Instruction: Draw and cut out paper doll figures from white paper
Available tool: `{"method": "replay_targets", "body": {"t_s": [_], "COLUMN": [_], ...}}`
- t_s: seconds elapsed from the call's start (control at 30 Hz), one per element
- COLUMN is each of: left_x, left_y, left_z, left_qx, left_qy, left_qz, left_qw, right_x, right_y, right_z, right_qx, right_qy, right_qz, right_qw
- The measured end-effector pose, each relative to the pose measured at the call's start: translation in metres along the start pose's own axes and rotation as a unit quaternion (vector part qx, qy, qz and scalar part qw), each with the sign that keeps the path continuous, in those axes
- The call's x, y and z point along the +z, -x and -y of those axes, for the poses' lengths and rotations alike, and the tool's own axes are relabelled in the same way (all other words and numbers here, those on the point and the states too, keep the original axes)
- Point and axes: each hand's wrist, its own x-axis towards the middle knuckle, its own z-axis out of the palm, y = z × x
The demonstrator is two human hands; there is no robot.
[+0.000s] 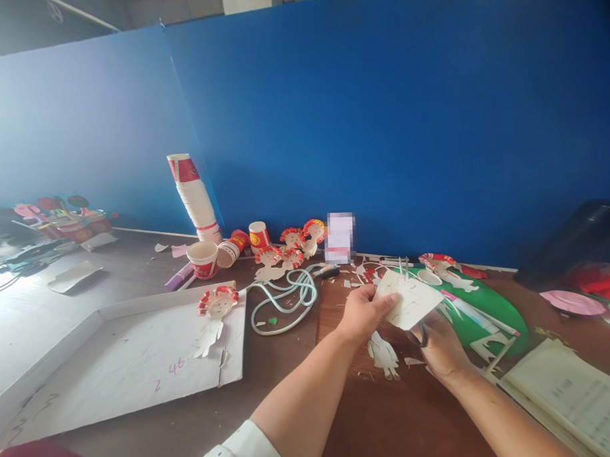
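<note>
My left hand (364, 313) pinches the left edge of a white piece of paper (412, 299) with pencil-like lines drawn on it. My right hand (442, 347) is closed round the dark handles of a pair of scissors (419, 334). The paper hides most of the scissors; two thin metal tips rise past its upper edge. On the brown table just below my hands lies a white paper figure cutout (383, 354). Small paper scraps are scattered behind the hands.
A shallow white box lid (134, 368) on the left holds a paper doll (216, 305) with red curled hair. Beyond it stand stacked paper cups (196, 199), near a coiled pale cable (288, 309). An open book (571, 392) and a green sheet (502, 308) lie right.
</note>
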Motion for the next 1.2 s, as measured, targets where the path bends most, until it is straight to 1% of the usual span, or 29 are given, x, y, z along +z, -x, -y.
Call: {"method": "replay_targets", "body": {"t_s": [0.1, 0.4, 0.53, 0.63, 0.77, 0.97, 1.07, 1.2], "left_x": [0.000, 0.000, -0.001, -0.003, -0.007, -0.014, -0.019, -0.026], "left_y": [0.000, 0.001, 0.000, -0.002, -0.004, -0.006, -0.009, -0.009], "left_z": [0.000, -0.002, 0.000, 0.001, 0.000, 0.000, 0.000, -0.004], "left_qx": [-0.001, 0.001, -0.005, -0.010, -0.019, -0.060, -0.048, -0.019], "left_qy": [-0.003, 0.019, 0.024, 0.032, 0.050, 0.145, 0.182, 0.219], "left_qz": [-0.004, -0.003, -0.001, 0.008, 0.017, 0.046, 0.036, 0.040], "left_qw": [1.000, 1.000, 1.000, 0.999, 0.998, 0.987, 0.981, 0.975], "right_x": [-0.001, -0.007, -0.009, -0.009, -0.007, -0.010, -0.013, -0.012], "right_y": [0.001, 0.000, -0.001, 0.000, 0.002, -0.002, -0.004, -0.003], "right_z": [0.000, 0.000, 0.000, 0.002, 0.006, 0.002, 0.000, 0.006], "right_qx": [-0.001, -0.002, 0.005, 0.007, 0.009, 0.023, 0.044, 0.076], "right_qy": [0.026, 0.102, 0.141, 0.128, 0.145, 0.151, 0.117, 0.039], "right_qz": [-0.010, -0.013, -0.039, -0.055, -0.058, -0.050, -0.047, -0.001], "right_qw": [1.000, 0.995, 0.989, 0.990, 0.988, 0.987, 0.991, 0.996]}}
